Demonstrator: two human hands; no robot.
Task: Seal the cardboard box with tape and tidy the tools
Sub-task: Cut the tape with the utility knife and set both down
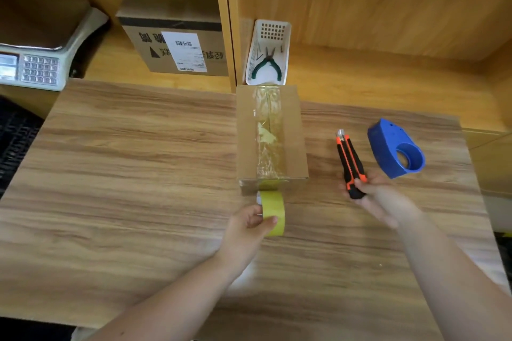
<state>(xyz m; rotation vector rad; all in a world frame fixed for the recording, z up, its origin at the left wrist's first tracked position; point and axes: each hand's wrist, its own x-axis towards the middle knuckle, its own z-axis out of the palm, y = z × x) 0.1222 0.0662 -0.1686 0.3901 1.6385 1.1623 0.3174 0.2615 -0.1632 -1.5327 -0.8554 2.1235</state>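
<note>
Yellow tape [273, 212] pinched in left hand [246, 227] runs off the box [271, 135]; right hand [371, 192] clutches the knife [350, 163], blade pointing away, just right of the strip.

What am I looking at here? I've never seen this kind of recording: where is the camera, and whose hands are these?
One picture, from a camera worn on a person's head, looking down at a wooden table. No robot: two bare hands. The left hand holds a yellow tape roll, its tape running up onto the cardboard box. The right hand grips an orange-black knife. A blue dispenser lies beside it. Behind the box, a white basket holds pliers.
</note>
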